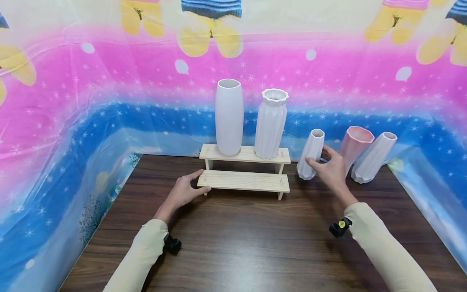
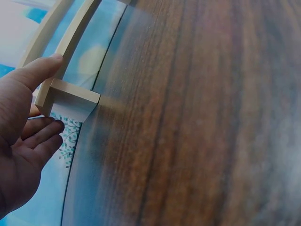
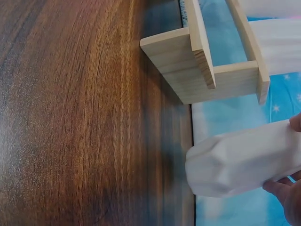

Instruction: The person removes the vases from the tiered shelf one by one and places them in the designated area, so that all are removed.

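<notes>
A two-tier wooden stand (image 1: 243, 181) is on the dark table. My left hand (image 1: 182, 190) grips the left end of its lower shelf, thumb at the front edge and fingers behind; the left wrist view shows the thumb (image 2: 44, 70) along the board. My right hand (image 1: 333, 168) holds a slim white faceted vase (image 1: 311, 156) between thumb and fingers, just right of the stand. In the right wrist view the vase's base (image 3: 207, 167) shows near the table's edge. On the upper shelf stand a tall smooth white vase (image 1: 229, 117) and a ribbed white vase (image 1: 270, 125) with a scalloped rim.
Right of my right hand stand a pink vase (image 1: 354, 146) and another slim white vase (image 1: 373, 158), both close to the hand. A patterned cloth (image 1: 146, 81) hangs behind the table (image 1: 237, 243) and along its sides.
</notes>
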Demonstrator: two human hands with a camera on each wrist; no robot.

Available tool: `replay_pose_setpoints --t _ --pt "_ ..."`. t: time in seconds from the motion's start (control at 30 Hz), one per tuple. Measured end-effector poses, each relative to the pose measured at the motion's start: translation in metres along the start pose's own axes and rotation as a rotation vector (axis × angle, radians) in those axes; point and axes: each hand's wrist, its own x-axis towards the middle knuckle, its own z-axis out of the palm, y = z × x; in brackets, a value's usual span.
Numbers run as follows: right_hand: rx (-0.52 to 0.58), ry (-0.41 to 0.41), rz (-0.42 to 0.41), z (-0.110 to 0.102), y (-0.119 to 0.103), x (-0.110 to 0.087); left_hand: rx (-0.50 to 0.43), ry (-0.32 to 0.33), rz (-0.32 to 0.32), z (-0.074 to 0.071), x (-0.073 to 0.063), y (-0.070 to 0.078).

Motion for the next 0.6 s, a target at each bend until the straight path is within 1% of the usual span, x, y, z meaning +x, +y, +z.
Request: replay_pose_setpoints --t 0.37,0.6 --pt "-0.054 0.009 0.040 0.005 0.009 0.005 0.008 0.002 0.000 0.000 0.000 0.000" --pt "-0.034 0.026 0.043 0.006 0.014 0.007 0.013 0.006 -0.010 0.000 0.000 -0.002"
